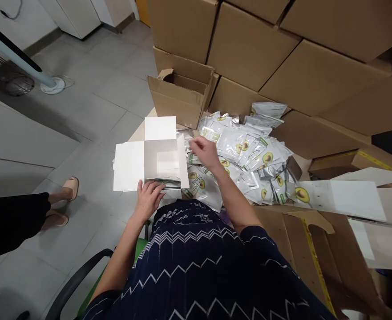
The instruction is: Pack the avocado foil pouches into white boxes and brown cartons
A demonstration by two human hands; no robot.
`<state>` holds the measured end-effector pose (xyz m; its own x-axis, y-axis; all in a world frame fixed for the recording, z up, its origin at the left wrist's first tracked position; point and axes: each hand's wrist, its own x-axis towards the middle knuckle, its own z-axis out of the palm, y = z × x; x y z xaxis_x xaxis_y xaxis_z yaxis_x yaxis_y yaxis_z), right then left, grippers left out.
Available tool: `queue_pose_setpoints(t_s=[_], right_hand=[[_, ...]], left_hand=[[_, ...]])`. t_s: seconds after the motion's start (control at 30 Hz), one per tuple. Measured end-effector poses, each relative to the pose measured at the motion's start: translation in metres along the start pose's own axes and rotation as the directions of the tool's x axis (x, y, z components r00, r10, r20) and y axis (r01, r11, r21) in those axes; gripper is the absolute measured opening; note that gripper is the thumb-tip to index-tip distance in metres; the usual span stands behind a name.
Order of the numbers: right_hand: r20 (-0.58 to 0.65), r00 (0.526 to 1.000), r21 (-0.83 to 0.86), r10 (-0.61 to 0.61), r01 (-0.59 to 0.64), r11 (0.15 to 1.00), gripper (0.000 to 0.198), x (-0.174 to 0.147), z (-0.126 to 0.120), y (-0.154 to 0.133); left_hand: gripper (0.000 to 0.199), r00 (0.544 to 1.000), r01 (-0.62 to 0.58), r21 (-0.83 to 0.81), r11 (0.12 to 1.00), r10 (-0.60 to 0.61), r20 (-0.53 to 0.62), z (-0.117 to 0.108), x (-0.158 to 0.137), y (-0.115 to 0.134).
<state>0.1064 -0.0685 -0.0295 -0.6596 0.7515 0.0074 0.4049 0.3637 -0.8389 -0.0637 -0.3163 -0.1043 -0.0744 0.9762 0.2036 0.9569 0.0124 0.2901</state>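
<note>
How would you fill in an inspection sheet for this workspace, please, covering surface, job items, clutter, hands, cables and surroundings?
Surface: light tan top, mostly covered.
Job's things: white box open, flaps spread, with a few packed pouches along its near wall; loose pouches with avocado pictures heaped to its right.
Clutter: open cardboard box just beyond the white box; white carton at far right.
Grip: left hand at the white box's near edge, fingers over the packed pouches; right hand by the heap, blurred, contents unclear.
Cables: dark cable at upper left, away from the work.
Surroundings: stacked cartons behind; another person's sandals on the floor at left.
</note>
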Motion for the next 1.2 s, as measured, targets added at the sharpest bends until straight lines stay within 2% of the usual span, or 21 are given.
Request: queue_pose_setpoints(t_s=[0.03, 0.07, 0.13, 0.17, 0.2, 0.27, 0.37, 0.47, 0.53, 0.63, 0.7, 0.8, 0.83, 0.9, 0.97, 1.03, 1.13, 1.2], right_hand=[[-0.067, 0.995, -0.130, 0.079, -0.087, 0.988, 0.035, -0.001, -0.005, 0.022], [-0.069, 0.987, -0.294, 0.147, -0.161, 0.942, 0.030, -0.004, -0.007, 0.045], [-0.017, 0.957, -0.600, 0.291, -0.243, 0.763, 0.032, -0.012, -0.006, 0.088], [-0.008, 0.941, -0.696, 0.338, -0.248, 0.674, 0.037, -0.018, -0.003, 0.106], [-0.011, 0.930, -0.762, 0.367, -0.245, 0.599, 0.042, -0.023, 0.001, 0.122], [-0.037, 0.934, -0.825, 0.356, -0.229, 0.516, 0.044, -0.034, 0.011, 0.142], [-0.063, 0.957, -0.852, 0.284, -0.200, 0.484, 0.042, -0.043, 0.019, 0.153], [-0.113, 0.968, -0.820, 0.223, -0.218, 0.530, 0.037, -0.046, 0.014, 0.149], [-0.170, 0.967, -0.731, 0.190, -0.253, 0.634, 0.034, -0.047, 0.003, 0.143], [-0.264, 0.943, -0.438, 0.202, -0.304, 0.846, 0.032, -0.048, -0.021, 0.131], [-0.321, 0.900, -0.153, 0.294, -0.355, 0.922, 0.033, -0.049, -0.037, 0.122], [-0.345, 0.828, 0.234, 0.442, -0.380, 0.895, 0.038, -0.050, -0.058, 0.109], [-0.337, 0.822, 0.323, 0.459, -0.357, 0.876, 0.039, -0.049, -0.063, 0.105], [-0.311, 0.842, 0.438, 0.440, -0.284, 0.853, 0.042, -0.047, -0.073, 0.094], [-0.309, 0.877, 0.479, 0.368, -0.190, 0.857, 0.043, -0.044, -0.081, 0.080], [-0.370, 0.895, 0.449, 0.250, -0.064, 0.891, 0.038, -0.041, -0.087, 0.058], [-0.508, 0.861, 0.308, 0.013, 0.168, 0.936, 0.029, -0.035, -0.091, 0.011], [-0.542, 0.827, 0.209, -0.147, 0.302, 0.930, 0.025, -0.032, -0.087, -0.025]], left_hand=[[0.026, 1.000, 0.000, 0.001, 1.000, 0.000, -0.003, 0.000, 0.000, 0.000], [0.026, 1.000, -0.001, 0.000, 1.000, 0.001, -0.006, 0.000, 0.000, 0.000], [0.026, 1.000, -0.003, -0.004, 1.000, 0.003, -0.009, 0.001, 0.000, -0.001], [0.026, 1.000, -0.006, -0.008, 1.000, 0.006, -0.011, 0.001, 0.000, -0.002], [0.027, 1.000, -0.008, -0.010, 1.000, 0.008, -0.012, 0.002, 0.000, -0.002], [0.027, 1.000, -0.013, -0.006, 1.000, 0.013, -0.013, 0.003, -0.001, -0.003], [0.027, 1.000, -0.018, 0.011, 1.000, 0.018, -0.018, 0.003, -0.002, -0.003], [0.027, 0.999, -0.015, 0.033, 0.999, 0.016, -0.033, 0.002, -0.002, -0.001], [0.027, 0.999, -0.005, 0.052, 0.999, 0.007, -0.047, 0.001, -0.002, 0.000], [0.026, 0.997, 0.009, 0.063, 0.998, -0.004, -0.073, -0.002, -0.001, 0.002], [0.026, 0.997, 0.013, 0.059, 0.998, -0.008, -0.083, -0.004, 0.001, 0.003], [0.026, 0.996, 0.022, 0.074, 0.997, -0.016, -0.084, -0.007, 0.002, 0.004], [0.026, 0.997, 0.025, 0.080, 0.996, -0.019, -0.079, -0.007, 0.002, 0.004], [0.026, 0.998, 0.023, 0.084, 0.996, -0.018, -0.061, -0.007, 0.002, 0.003], [0.026, 0.999, 0.013, 0.075, 0.997, -0.010, -0.046, -0.004, 0.001, 0.001], [0.027, 0.999, 0.007, 0.067, 0.998, -0.004, -0.047, -0.002, 0.000, 0.000], [0.027, 0.998, 0.003, 0.070, 0.998, 0.000, -0.055, 0.000, -0.002, -0.001], [0.026, 0.998, 0.000, 0.075, 0.997, 0.004, -0.058, 0.001, -0.002, -0.001]])
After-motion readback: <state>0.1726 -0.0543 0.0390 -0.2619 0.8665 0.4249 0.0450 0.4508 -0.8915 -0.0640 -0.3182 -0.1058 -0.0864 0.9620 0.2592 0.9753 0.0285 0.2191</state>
